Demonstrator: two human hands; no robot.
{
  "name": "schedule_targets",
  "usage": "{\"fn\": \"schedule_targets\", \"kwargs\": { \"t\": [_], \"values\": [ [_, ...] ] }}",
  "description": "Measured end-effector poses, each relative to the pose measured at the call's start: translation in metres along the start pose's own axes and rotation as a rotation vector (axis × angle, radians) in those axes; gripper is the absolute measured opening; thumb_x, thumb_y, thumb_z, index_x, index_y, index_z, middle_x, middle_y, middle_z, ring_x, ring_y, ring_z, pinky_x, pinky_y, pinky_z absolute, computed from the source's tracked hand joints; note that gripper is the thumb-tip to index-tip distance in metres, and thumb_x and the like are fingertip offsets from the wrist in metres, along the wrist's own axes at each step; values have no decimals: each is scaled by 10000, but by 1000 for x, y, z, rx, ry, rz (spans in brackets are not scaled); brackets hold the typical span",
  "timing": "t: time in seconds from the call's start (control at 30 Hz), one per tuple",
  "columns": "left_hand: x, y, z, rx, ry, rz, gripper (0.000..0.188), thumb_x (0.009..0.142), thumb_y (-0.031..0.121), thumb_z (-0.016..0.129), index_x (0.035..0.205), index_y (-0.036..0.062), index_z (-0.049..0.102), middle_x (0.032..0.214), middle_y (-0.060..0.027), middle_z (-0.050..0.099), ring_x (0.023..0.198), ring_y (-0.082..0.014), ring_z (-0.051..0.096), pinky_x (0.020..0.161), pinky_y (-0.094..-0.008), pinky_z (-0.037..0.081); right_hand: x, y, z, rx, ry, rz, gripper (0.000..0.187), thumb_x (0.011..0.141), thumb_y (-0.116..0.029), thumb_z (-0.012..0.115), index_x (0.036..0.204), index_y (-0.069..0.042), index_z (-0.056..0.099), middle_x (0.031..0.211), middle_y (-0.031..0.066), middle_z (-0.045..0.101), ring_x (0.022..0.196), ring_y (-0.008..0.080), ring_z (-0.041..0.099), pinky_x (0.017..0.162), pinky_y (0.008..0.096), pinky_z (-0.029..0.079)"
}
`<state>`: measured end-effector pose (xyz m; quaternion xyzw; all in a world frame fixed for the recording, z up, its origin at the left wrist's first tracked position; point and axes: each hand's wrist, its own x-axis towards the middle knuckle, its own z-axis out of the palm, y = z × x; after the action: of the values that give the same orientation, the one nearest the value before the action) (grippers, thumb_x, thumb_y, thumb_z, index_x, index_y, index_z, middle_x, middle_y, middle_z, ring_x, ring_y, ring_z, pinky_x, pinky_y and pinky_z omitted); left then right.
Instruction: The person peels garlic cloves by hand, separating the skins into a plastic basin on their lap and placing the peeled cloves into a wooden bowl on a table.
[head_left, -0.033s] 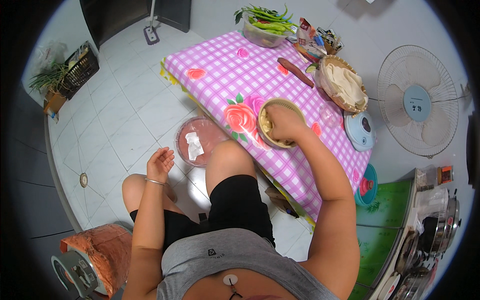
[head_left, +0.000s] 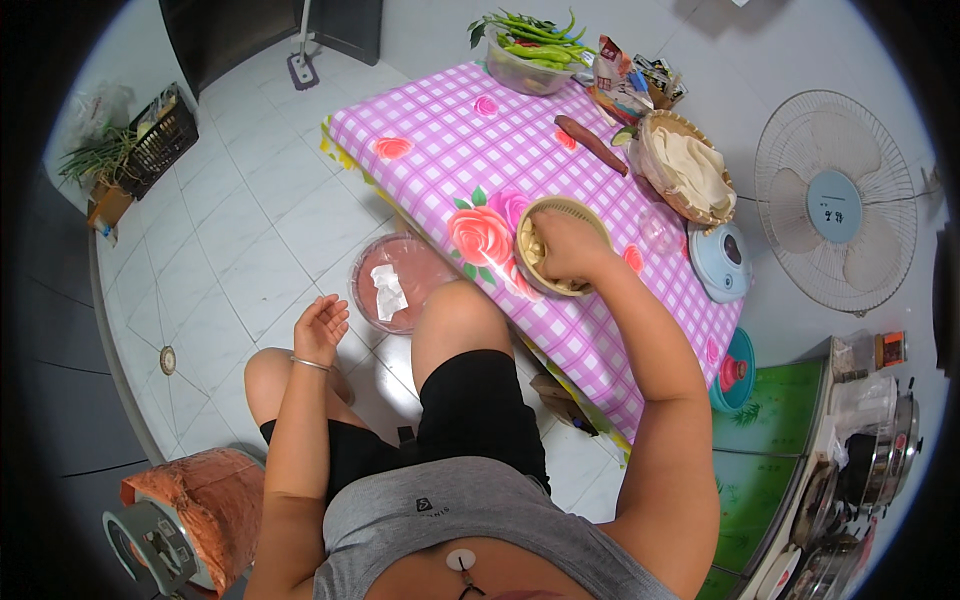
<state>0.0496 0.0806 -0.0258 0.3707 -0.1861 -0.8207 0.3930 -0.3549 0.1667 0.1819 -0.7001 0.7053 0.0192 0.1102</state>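
Observation:
My right hand [head_left: 568, 246] reaches down into a small beige plastic basket [head_left: 592, 212] near the table's front edge. Its fingers curl in among pale yellowish pieces [head_left: 536, 250] that look like peeled garlic cloves. The fingertips are hidden, so what they grip cannot be made out. Over my left knee hovers my left hand [head_left: 321, 325], palm turned up, fingers loosely bent and apart, with nothing in it. A bracelet circles that wrist. Below and beyond it on the floor is a round reddish tub [head_left: 425, 262] with crumpled white paper [head_left: 388, 292] in it.
On the checked tablecloth [head_left: 400, 115] stand a tub of green peppers [head_left: 535, 72], a long brown root-like piece [head_left: 592, 146], a wicker basket with cloth [head_left: 690, 175] and a blue lid [head_left: 718, 265]. A fan [head_left: 835, 205] stands right; a gas cylinder [head_left: 205, 500] is lower left.

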Motion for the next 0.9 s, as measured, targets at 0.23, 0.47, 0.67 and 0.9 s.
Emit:
{"fn": "schedule_targets", "kwargs": {
  "t": [0.23, 0.47, 0.67, 0.9],
  "values": [
    [-1, -1, 0, 21, 24, -2, 318, 882, 314, 547, 1017, 31, 602, 932, -95, 657, 806, -185, 634, 682, -295, 527, 1, -5, -8, 49, -52, 88, 502, 621, -261, 705, 1039, -32, 548, 1065, 155, 560, 1004, 321, 562, 847, 392, 461],
    [-1, 0, 0, 37, 16, -8, 312, 882, 309, 546, 1016, 33, 601, 923, -93, 657, 803, -182, 636, 676, -295, 528, 3, -7, -2, -3, -15, 113, 489, 645, -292, 706, 1047, -52, 564, 1061, 152, 556, 990, 314, 571, 847, 393, 463],
    [2, -3, 0, 46, 28, -19, 306, 886, 300, 537, 1012, 28, 599, 911, -94, 654, 792, -179, 635, 664, -285, 531, 10, 0, 13, -15, 53, 141, 452, 659, -298, 705, 1030, -68, 585, 1072, 141, 551, 979, 302, 578, 828, 414, 475],
    [1, -1, 0, 53, 13, -8, 311, 879, 307, 548, 1006, 28, 601, 911, -92, 653, 792, -178, 633, 659, -283, 530, 9, -7, 14, 38, 102, 183, 413, 667, -298, 696, 1010, -85, 609, 1062, 129, 558, 951, 310, 587, 794, 418, 485]
  ]
}}
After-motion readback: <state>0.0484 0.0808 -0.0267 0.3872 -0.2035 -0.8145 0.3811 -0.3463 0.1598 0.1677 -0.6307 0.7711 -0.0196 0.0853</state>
